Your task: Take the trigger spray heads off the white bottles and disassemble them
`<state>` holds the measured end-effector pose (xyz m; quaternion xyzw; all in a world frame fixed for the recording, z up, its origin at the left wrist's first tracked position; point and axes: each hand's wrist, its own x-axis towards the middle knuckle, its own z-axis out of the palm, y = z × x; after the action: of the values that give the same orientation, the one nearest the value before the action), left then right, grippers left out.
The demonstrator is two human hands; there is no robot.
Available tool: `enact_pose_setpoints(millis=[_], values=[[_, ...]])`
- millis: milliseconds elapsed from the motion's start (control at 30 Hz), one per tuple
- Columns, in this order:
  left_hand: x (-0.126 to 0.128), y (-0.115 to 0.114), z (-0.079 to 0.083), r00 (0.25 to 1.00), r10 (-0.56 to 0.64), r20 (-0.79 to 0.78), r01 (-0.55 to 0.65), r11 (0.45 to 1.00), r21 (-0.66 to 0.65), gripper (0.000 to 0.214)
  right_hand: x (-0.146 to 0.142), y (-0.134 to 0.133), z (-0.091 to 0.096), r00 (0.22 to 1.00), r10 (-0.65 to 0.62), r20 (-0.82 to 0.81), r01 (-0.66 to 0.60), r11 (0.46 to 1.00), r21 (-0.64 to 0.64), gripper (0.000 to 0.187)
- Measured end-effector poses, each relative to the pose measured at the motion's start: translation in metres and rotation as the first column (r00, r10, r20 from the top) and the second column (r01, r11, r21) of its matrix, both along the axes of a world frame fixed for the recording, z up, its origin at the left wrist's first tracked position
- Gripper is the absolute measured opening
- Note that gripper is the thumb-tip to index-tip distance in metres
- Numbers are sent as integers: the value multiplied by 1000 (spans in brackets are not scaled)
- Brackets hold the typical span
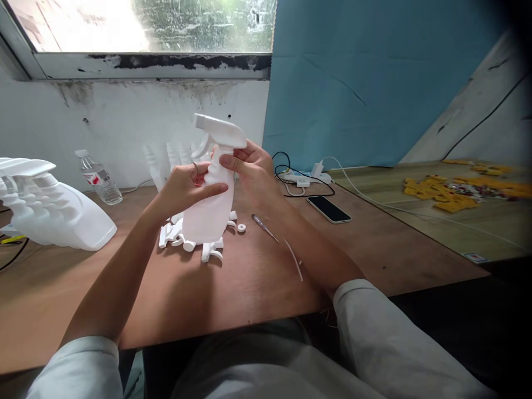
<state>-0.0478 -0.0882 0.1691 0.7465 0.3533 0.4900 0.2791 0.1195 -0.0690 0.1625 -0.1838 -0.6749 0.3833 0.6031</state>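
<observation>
A white spray bottle point(208, 216) with its trigger head point(222, 131) on top is held up over the table, slightly tilted. My left hand point(187, 188) wraps round the bottle's body, thumb across its front. At the neck, just under the trigger head, my right hand point(251, 163) grips with thumb and fingers; some of its fingers are hidden behind the bottle. Below and behind it lie several loose white plastic trigger parts point(211, 250) and a small white ring point(241, 228). A screwdriver point(265, 228) and a thin clear tube point(294, 259) rest near my right forearm.
Several white spray bottles point(78, 216) stand at the left beside a water bottle point(100, 177). More white bottles point(174, 155) are behind my hands. A phone point(329, 209), a power strip point(305, 177) and cables lie at the right. Yellow pieces point(440, 191) cover part of another surface.
</observation>
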Motion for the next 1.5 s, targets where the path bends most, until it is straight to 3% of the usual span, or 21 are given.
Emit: enact_pose_setpoints(millis=[167, 233, 400, 600, 833, 900, 1033, 1100, 1200, 1233, 1300, 1400, 1500], values=[[-4, -2, 3, 989, -7, -148, 20, 996, 92, 35, 2, 3, 1, 994, 104, 25, -104, 994, -17, 109], [-4, -3, 3, 985, 8, -170, 9, 995, 99, 36, 1, 6, 1, 995, 102, 10, -101, 994, -31, 115], [-4, -4, 4, 987, -4, -158, 16, 997, 73, 41, 5, 15, -1, 984, 169, 48, -168, 986, -24, 101], [-3, -4, 4, 978, 48, -201, -30, 996, 89, 42, 6, 13, 0, 988, 152, -37, -151, 988, 14, 104], [-1, -7, 4, 983, -50, -177, 52, 999, 7, 41, 14, 8, 7, 982, 186, 20, -186, 982, -24, 93], [-1, -8, 4, 981, -110, -159, 104, 994, -44, 41, 15, 7, 11, 984, 176, -27, -177, 983, -37, 81], [-9, -6, 4, 967, -204, -155, 186, 975, -122, 36, 31, 3, 28, 961, 139, -239, -140, 990, 15, 39], [-15, -2, 4, 979, -124, -159, 113, 991, -74, 34, 49, -2, 40, 932, 94, -350, -72, 995, 75, 23], [-25, 13, 4, 982, 119, -144, -105, 989, 102, 40, 84, -12, 57, 846, 63, -530, 68, 972, 224, 11], [-27, 21, 4, 964, 231, -132, -205, 962, 180, 41, 95, -16, 61, 826, 62, -561, 94, 965, 247, 21], [-32, 39, 2, 882, 465, -79, -419, 850, 320, 41, 116, -26, 68, 814, 18, -581, 162, 953, 257, 49], [-36, 74, -5, 731, 683, -3, -624, 670, 402, 39, 139, -39, 71, 856, -179, -485, 320, 921, 224, 57], [-35, 112, -16, 663, 748, -34, -690, 628, 359, 41, 148, -46, 70, 867, -304, -395, 414, 880, 232, 53]])
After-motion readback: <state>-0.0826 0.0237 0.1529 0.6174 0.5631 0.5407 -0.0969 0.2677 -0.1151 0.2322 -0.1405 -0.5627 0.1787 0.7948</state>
